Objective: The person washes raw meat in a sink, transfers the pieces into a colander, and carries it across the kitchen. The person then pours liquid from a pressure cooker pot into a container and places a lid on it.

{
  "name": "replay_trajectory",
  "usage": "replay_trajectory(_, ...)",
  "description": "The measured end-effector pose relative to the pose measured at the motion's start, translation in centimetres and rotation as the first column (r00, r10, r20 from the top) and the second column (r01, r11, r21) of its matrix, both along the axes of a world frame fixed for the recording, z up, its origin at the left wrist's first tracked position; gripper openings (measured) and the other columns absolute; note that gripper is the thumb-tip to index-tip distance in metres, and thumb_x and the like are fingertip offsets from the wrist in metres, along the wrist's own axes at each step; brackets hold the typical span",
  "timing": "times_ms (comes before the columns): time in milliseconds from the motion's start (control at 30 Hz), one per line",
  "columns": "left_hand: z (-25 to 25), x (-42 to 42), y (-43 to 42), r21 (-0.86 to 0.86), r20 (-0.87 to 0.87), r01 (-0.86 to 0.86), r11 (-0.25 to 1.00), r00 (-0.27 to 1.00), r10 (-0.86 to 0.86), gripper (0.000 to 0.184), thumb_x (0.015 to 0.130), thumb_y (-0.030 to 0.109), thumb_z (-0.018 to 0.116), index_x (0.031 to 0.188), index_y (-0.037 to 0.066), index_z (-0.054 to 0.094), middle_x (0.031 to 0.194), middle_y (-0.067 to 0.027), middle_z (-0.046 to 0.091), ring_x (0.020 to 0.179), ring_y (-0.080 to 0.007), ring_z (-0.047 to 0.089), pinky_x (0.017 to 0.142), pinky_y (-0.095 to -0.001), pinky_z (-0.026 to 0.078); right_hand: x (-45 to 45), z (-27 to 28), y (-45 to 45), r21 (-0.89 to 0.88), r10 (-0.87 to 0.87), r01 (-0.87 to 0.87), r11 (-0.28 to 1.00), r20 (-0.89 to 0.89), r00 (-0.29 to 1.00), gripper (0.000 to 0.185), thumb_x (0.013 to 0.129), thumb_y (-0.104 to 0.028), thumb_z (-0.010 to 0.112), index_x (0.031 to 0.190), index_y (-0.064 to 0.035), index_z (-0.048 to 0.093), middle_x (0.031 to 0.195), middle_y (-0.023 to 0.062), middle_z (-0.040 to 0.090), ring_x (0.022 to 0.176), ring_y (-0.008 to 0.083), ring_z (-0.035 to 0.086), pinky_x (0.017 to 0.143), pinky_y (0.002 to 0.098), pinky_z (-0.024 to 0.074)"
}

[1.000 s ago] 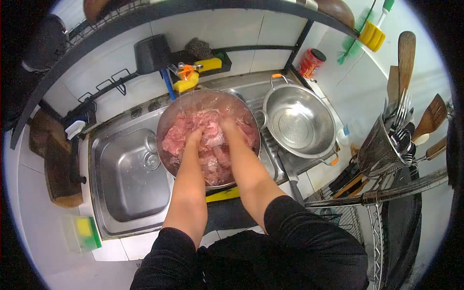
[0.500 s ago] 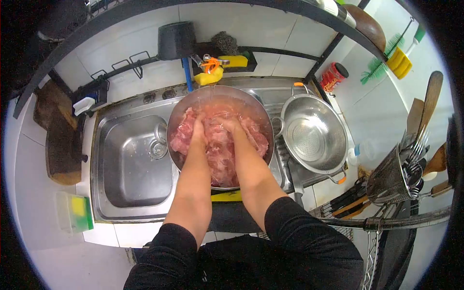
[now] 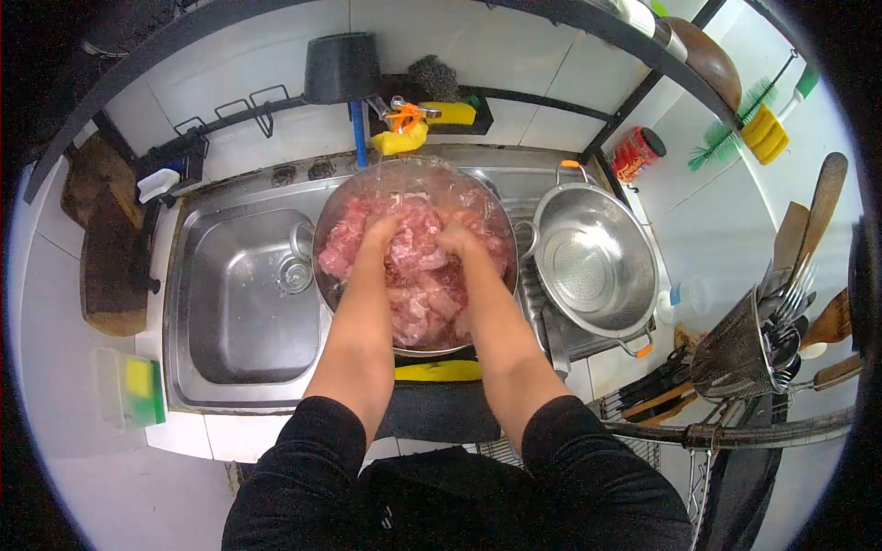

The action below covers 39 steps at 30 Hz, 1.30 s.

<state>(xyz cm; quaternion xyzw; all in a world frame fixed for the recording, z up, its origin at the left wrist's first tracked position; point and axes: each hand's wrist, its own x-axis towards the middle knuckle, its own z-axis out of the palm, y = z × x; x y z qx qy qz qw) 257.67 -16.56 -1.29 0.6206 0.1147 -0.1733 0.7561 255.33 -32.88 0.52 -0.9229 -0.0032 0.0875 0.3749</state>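
Observation:
Both of my hands are down in a large metal pot (image 3: 338,197) of raw pink meat (image 3: 418,308) in cloudy water. My left hand (image 3: 381,231) is at the left of a raised clump of meat, its fingers hidden by meat and water. On the clump's right side is my right hand (image 3: 455,236), its fingers also hidden among the pieces. The yellow-covered faucet (image 3: 401,138) stands just behind the pot's rim.
Left of the pot is a steel sink basin (image 3: 248,317). A steel colander (image 3: 588,262) with orange-tipped handles sits right, beside a knife (image 3: 557,344). Farther right hang a utensil basket (image 3: 735,354) and a metal rail (image 3: 753,436). A black shelf (image 3: 441,11) crosses above.
The camera view has shifted, moving the sink and colander in the picture. Within the pot, my hands have moved slightly apart since half a second ago, and meat now bulges up between them.

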Motion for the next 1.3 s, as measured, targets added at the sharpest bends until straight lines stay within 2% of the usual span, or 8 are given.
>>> replay_trajectory(167,-2.7,1.3,0.5,0.73,0.073,-0.082,0.679,0.996,0.042,0.059,0.084,0.037,0.06,0.13,0.002,0.046,0.132,-0.0159,0.048,0.119,-0.0316,0.047,0.095,-0.0414,0.042,2.4,-4.9,2.4,-0.286,-0.264,0.233,0.93,-0.073,0.962,0.047,0.078,-0.029,0.061,0.119,-0.0061,0.057,0.114,0.0217,0.059,0.111,0.034,0.055,0.094,0.0416,0.0429)
replay_trajectory(267,-2.8,0.8,1.1,0.977,0.008,0.096,0.188,0.874,-0.486,0.06,0.087,0.036,0.052,0.134,0.0,0.04,0.129,-0.023,0.049,0.119,-0.0305,0.049,0.095,-0.0409,0.041,0.8,-0.2,3.9,-0.321,-0.261,0.223,0.921,-0.081,0.962,0.036,0.079,-0.032,0.058,0.107,-0.0096,0.065,0.107,0.0214,0.062,0.104,0.0335,0.059,0.091,0.0424,0.0444)
replay_trajectory(333,0.0,-1.4,0.9,0.597,0.093,-0.064,0.8,0.996,0.01,0.056,0.087,0.036,0.052,0.133,0.005,0.043,0.135,-0.0234,0.042,0.123,-0.0325,0.044,0.099,-0.0418,0.038,0.4,2.5,4.9,-0.257,-0.234,0.225,0.94,-0.001,0.972,0.034,0.078,-0.032,0.06,0.104,-0.0115,0.067,0.104,0.0202,0.063,0.101,0.0327,0.06,0.089,0.0417,0.0455)
replay_trajectory(433,-1.0,-0.5,2.8,0.407,0.04,0.021,0.913,0.998,-0.041,0.061,0.084,0.036,0.057,0.134,0.006,0.042,0.136,-0.023,0.04,0.122,-0.0357,0.044,0.1,-0.0422,0.037,-0.4,7.8,3.9,-0.182,-0.215,0.23,0.956,0.1,0.971,0.031,0.076,-0.032,0.063,0.101,-0.0141,0.068,0.1,0.0181,0.065,0.096,0.0319,0.063,0.086,0.0402,0.0473)
replay_trajectory(633,9.8,-8.0,5.9,0.977,0.179,-0.144,0.16,0.955,-0.234,0.071,0.075,0.034,0.069,0.132,0.002,0.042,0.134,-0.0185,0.043,0.119,-0.032,0.047,0.099,-0.0397,0.039,-1.8,17.4,-2.8,-0.036,-0.124,0.14,0.989,0.29,0.949,0.032,0.076,-0.035,0.063,0.1,-0.0144,0.069,0.097,0.0152,0.067,0.093,0.03,0.064,0.083,0.0385,0.0493)
replay_trajectory(967,-9.7,5.1,7.5,0.823,-0.248,0.491,0.287,0.764,-0.595,0.114,0.065,0.048,0.074,0.141,-0.006,0.008,0.137,-0.0229,0.039,0.126,-0.0316,0.043,0.103,-0.0418,0.036,-10.5,27.0,-15.5,-0.132,-0.432,0.602,0.788,0.578,0.692,0.037,0.077,-0.034,0.068,0.098,-0.0046,0.068,0.081,0.011,0.068,0.07,0.0173,0.062,0.062,0.0329,0.0488)
replay_trajectory(1133,-1.1,-1.6,4.1,0.994,-0.051,0.075,0.078,0.96,-0.275,0.086,0.072,0.048,0.069,0.133,-0.001,0.034,0.127,-0.0187,0.052,0.116,-0.0319,0.052,0.096,-0.0414,0.043,-9.7,13.0,-23.7,0.273,-0.687,0.64,0.718,0.427,0.588,0.035,0.079,-0.03,0.067,0.097,-0.0007,0.065,0.078,0.0108,0.065,0.069,0.0188,0.06,0.061,0.0345,0.0494)
replay_trajectory(1300,-2.2,-0.3,4.1,0.688,-0.204,0.377,0.62,0.92,-0.334,0.067,0.076,0.049,0.064,0.123,0.004,0.047,0.122,-0.0151,0.056,0.109,-0.029,0.056,0.092,-0.0416,0.045,-10.5,15.1,-9.4,0.23,-0.555,0.509,0.83,0.428,0.713,0.03,0.083,-0.018,0.058,0.11,-0.0032,0.062,0.097,0.0207,0.065,0.094,0.0331,0.063,0.085,0.0365,0.0475)
